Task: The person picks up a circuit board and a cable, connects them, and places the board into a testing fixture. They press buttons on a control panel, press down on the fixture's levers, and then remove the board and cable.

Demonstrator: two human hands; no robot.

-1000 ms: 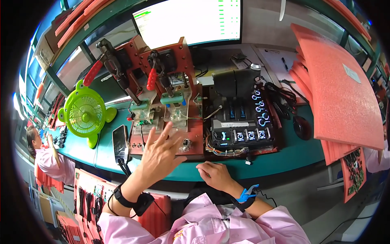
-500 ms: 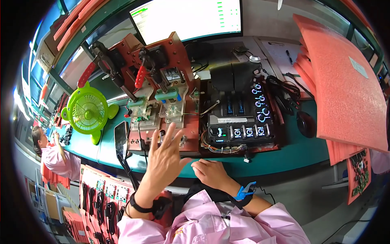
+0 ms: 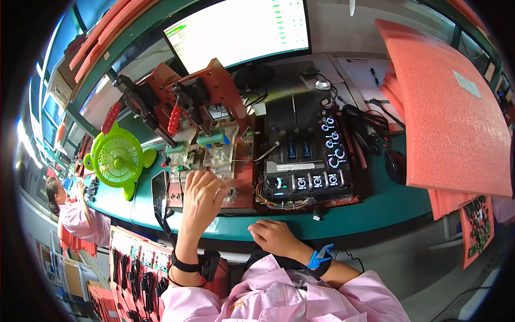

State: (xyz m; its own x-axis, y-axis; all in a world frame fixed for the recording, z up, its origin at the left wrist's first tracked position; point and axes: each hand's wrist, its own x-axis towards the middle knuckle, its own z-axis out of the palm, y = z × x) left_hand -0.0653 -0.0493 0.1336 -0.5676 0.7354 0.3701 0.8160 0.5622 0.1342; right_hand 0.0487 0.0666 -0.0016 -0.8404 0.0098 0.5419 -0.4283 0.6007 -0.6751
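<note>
My left hand (image 3: 201, 199) reaches over the front of a red test fixture (image 3: 244, 188), its fingers curled down; whatever lies under the fingertips is hidden. Just beyond it, small circuit boards sit on clear blocks (image 3: 220, 156) below two toggle clamps with red handles (image 3: 174, 119). My right hand (image 3: 273, 237) rests at the bench's front edge, fingers loosely curled, with nothing seen in them. Ahead of it stands a black control panel (image 3: 306, 166) with lit knobs and small displays. A thin cable runs between fixture and panel. A loose connector (image 3: 317, 216) hangs at the panel's front.
A green fan (image 3: 118, 160) and a phone (image 3: 160, 188) stand left of the fixture. Behind is a lit monitor (image 3: 241, 32). To the right are a mouse (image 3: 395, 165), cables (image 3: 367, 123) and stacked pink foam sheets (image 3: 445, 112). A person (image 3: 80, 214) works farther left.
My left hand has gone from spread fingers to curled ones and moved slightly left over the fixture's front. My right hand has stayed near the bench edge. The view has shifted slightly.
</note>
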